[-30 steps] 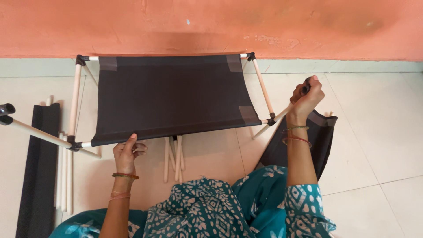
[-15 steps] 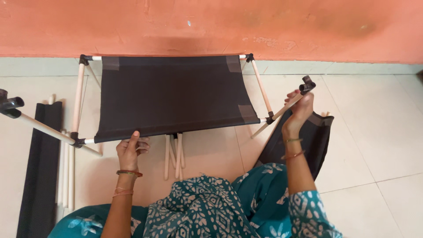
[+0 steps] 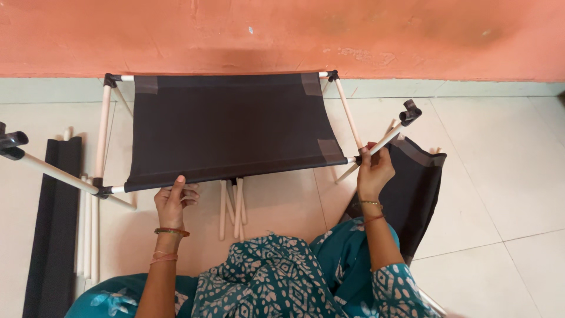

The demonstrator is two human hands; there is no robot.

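Kneeling on the tiled floor, a person in a teal patterned garment is seen from above, and a small rack frame is being steadied. The left hand is being closed over the near edge of the black fabric shelf, thumb laid on top and fingers curled beneath, seemingly to keep the frame from shifting. The right hand is being wrapped around the lower end of an upright wooden rod, just beside the black corner connector, likely so the rod is seated firmly there; the rod's free end is capped by another black connector. A loose black fabric panel is lying beside the right forearm. Spare wooden rods are lying under the shelf, and more are lined up at the left beside a rolled black fabric. Farther off, the frame's back rail is being held close to the orange wall.
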